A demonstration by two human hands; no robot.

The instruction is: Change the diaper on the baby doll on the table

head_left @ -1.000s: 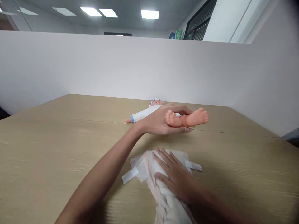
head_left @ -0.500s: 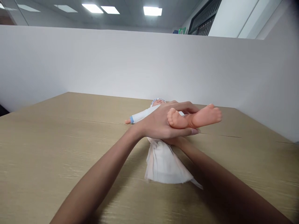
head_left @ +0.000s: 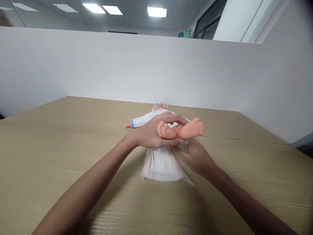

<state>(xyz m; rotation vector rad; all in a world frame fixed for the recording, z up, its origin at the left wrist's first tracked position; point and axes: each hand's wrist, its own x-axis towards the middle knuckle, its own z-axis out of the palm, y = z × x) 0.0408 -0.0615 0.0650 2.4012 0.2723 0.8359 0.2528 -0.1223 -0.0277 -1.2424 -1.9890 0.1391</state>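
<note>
A baby doll (head_left: 143, 120) in a white long-sleeved top with blue cuffs lies on its back, its feet toward me. My left hand (head_left: 149, 133) is closed around its lower legs and holds them up together, thumb below and fingers above. The bare feet stick out past my grip. Under the doll's bottom, a white diaper (head_left: 162, 166) spreads toward me on the table. Beside the diaper's right edge is my right hand (head_left: 199, 156), below the raised feet. Its fingers point in under the legs and are partly hidden and blurred, so their grip does not show.
The wooden table (head_left: 58, 153) has thin seams running across it. A white partition (head_left: 117, 68) rises behind the doll's head. At the right edge of the view is a dark object (head_left: 304, 145) beside the table.
My right hand has come out rightward from beneath the legs, so more of it shows. The doll's feet and my left hand appear further left and the feet slightly lower; the camera view has also shifted.
</note>
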